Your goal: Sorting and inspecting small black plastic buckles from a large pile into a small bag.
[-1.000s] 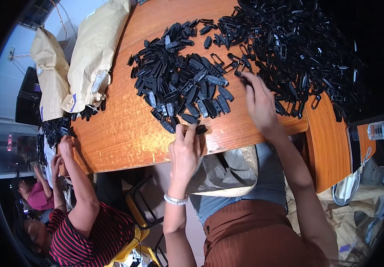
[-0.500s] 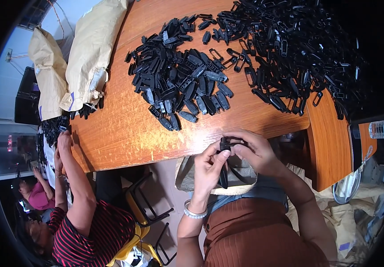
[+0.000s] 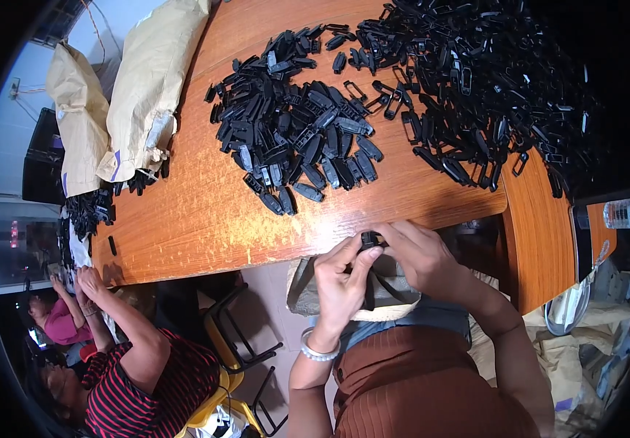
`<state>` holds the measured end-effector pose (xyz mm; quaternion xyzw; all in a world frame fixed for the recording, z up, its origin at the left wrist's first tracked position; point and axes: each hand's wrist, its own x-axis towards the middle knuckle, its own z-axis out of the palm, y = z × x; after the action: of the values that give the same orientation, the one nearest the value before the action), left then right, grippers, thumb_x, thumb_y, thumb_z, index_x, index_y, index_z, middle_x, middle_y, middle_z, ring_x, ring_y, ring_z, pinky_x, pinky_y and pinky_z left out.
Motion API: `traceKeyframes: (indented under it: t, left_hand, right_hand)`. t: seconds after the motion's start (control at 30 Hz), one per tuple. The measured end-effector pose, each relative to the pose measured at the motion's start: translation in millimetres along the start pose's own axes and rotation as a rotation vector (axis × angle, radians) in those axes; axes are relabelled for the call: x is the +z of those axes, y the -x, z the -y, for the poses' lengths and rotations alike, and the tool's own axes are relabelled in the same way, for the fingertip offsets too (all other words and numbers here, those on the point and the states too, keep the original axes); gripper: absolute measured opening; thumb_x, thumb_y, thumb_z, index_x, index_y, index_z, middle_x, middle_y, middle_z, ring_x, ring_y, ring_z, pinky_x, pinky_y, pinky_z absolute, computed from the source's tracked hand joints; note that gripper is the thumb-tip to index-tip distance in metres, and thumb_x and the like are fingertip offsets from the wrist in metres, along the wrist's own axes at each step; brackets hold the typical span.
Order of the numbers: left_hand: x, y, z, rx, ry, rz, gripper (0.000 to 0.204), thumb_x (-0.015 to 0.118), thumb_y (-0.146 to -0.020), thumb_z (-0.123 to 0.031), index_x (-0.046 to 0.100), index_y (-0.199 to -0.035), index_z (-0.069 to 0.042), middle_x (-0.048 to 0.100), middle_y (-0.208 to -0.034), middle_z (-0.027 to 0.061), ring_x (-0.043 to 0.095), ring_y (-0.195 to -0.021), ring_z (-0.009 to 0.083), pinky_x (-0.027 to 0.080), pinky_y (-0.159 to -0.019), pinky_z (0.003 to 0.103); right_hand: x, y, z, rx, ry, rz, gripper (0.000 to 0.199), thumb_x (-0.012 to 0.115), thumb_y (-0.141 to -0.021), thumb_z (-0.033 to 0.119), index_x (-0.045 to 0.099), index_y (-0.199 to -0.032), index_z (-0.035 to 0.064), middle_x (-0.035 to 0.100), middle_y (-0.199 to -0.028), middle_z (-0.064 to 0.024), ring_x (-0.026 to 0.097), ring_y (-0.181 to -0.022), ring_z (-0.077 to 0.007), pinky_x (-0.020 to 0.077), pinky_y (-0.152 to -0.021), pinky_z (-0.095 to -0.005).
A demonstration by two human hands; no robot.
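Note:
Just off the table's front edge, my left hand (image 3: 339,285) and my right hand (image 3: 423,257) meet, closed on a small black plastic part (image 3: 370,239). Thumbs and fingertips pinch it from both sides and cover most of it, so its full shape is hidden. Under my hands a tan sack (image 3: 302,290) with a dark inside hangs open at my lap. Beyond them on the table lies a heap of narrow black plastic pieces (image 3: 296,135). To its right spreads a bigger heap of black frame-like parts (image 3: 468,95).
The wooden table (image 3: 205,226) has a worn surface. Paper sacks (image 3: 147,80) stand at the far left, black parts spilling out. A co-worker in a striped shirt (image 3: 151,379) sits at the left beside a yellow chair (image 3: 231,379). More sacks (image 3: 577,350) lie at the right.
My fingers have drawn in tighter around the part, hiding more of it; the right hand has rotated over it. The co-worker's hands have moved back from the sack toward the table edge.

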<state>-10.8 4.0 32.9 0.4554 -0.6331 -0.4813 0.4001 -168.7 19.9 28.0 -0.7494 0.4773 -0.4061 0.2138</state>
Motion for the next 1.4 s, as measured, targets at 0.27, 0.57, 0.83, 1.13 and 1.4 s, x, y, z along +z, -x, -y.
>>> traceKeyframes:
  t: [0.27,0.57,0.83,1.13,1.4]
  left_hand:
    - [-4,3,6,-0.261,0.565,-0.074,0.027,0.064,-0.080,0.001,0.062,-0.107,0.006,0.060,-0.094,0.0077,0.050,-0.050,0.0053,0.037,-0.044,0.016]
    - [-14,6,28,-0.281,0.421,0.128,0.030,0.067,-0.081,-0.014,0.062,-0.105,0.004,0.060,-0.075,0.0028,0.049,-0.052,0.0068,0.036,-0.046,0.019]
    - [-30,-10,20,0.080,-0.401,0.041,0.013,0.064,-0.075,-0.001,0.066,-0.088,0.002,0.064,-0.085,0.0145,0.061,-0.082,0.0275,0.049,-0.072,0.034]
    - [-50,-65,44,0.495,-1.069,-0.100,0.025,0.062,-0.074,0.001,0.059,-0.099,0.003,0.050,-0.089,0.0136,0.055,-0.072,0.0271,0.047,-0.053,0.035]
    - [-22,-30,24,-0.154,0.396,0.070,0.025,0.041,-0.090,0.007,0.048,-0.114,0.008,0.064,-0.089,0.0136,0.064,-0.069,0.0165,0.055,-0.069,0.028]
  right_hand:
    - [2,4,-4,0.292,-0.535,-0.129,0.035,0.062,-0.070,-0.011,0.060,-0.104,-0.0031,0.054,-0.098,-0.0094,0.055,-0.078,-0.0118,0.0433,-0.064,-0.0224]
    - [-5,0,-37,0.279,-0.630,0.153,0.013,0.055,-0.075,-0.009,0.060,-0.086,-0.0058,0.058,-0.078,-0.0114,0.057,-0.064,-0.0154,0.0456,-0.060,-0.0249]
    - [-30,-107,-117,0.049,0.645,-0.216,0.010,0.054,-0.077,0.001,0.063,-0.082,-0.0026,0.053,-0.092,-0.0139,0.051,-0.089,-0.0250,0.0410,-0.073,-0.0350]
    - [-40,-122,-119,-0.018,0.861,-0.059,0.007,0.059,-0.073,0.000,0.063,-0.079,0.0002,0.052,-0.099,-0.0142,0.048,-0.096,-0.0262,0.0385,-0.078,-0.0346]
    - [-16,-66,-30,0.324,-0.808,-0.139,0.032,0.053,-0.081,-0.007,0.050,-0.113,-0.0052,0.051,-0.098,-0.0070,0.054,-0.086,-0.0087,0.0461,-0.072,-0.0214]
